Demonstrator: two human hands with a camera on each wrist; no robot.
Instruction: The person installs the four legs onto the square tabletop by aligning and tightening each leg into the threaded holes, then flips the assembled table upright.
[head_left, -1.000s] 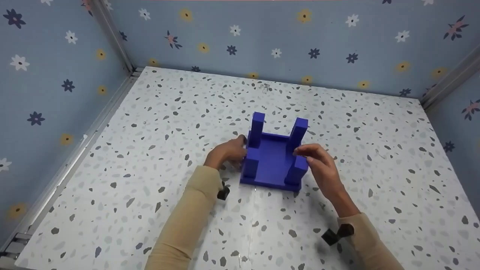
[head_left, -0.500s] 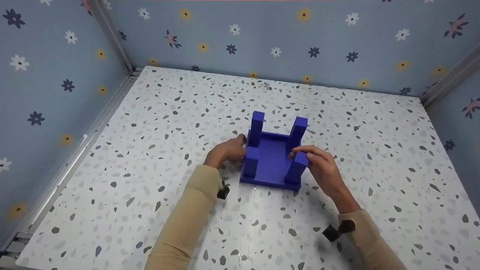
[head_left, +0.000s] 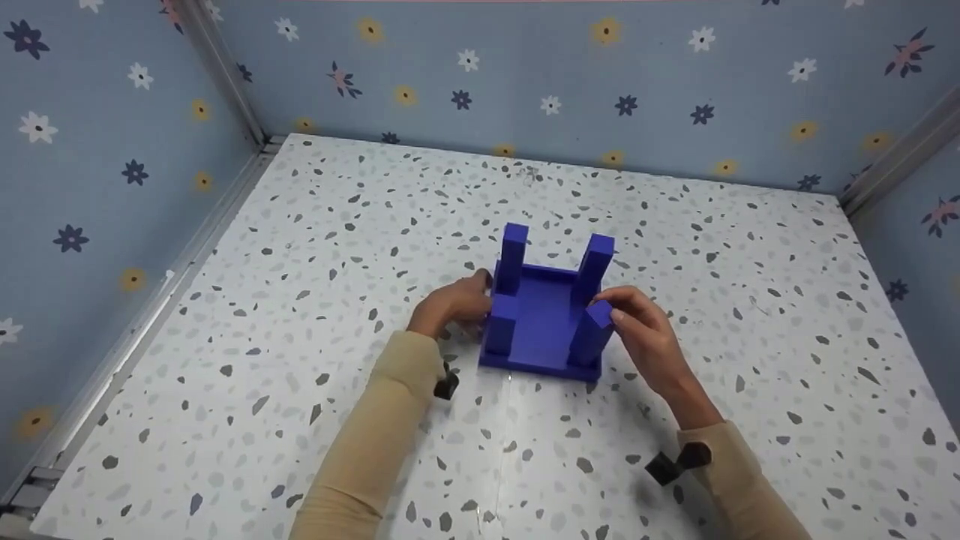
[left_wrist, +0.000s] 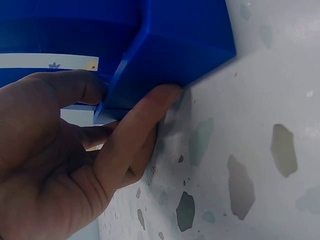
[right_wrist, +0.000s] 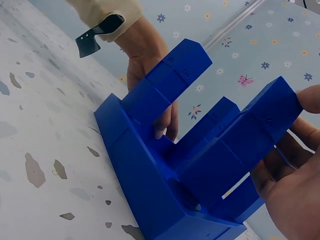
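A blue base with a low rim [head_left: 547, 326] lies flat on the speckled table, several square legs standing up from it like a small upside-down table. At its left side my left hand [head_left: 455, 304] grips the rim; the left wrist view shows the thumb and fingers [left_wrist: 145, 112] around the edge. The near right leg [head_left: 589, 345] is pinched near its top by my right hand [head_left: 646, 341]. That leg sits turned, its top showing as a diamond, and in the right wrist view a gap shows at its foot [right_wrist: 187, 195]. The near left leg [head_left: 502, 326] stands square to the base.
Two more legs, the far left one [head_left: 514, 259] and the far right one [head_left: 595, 266], rise at the back of the base. Blue flowered panels [head_left: 540, 82] wall in the table [head_left: 337, 247] at the back and sides.
The near right leg has twisted about its upright axis between my right fingers, which have shifted around its top. The base and my left hand stay in place.
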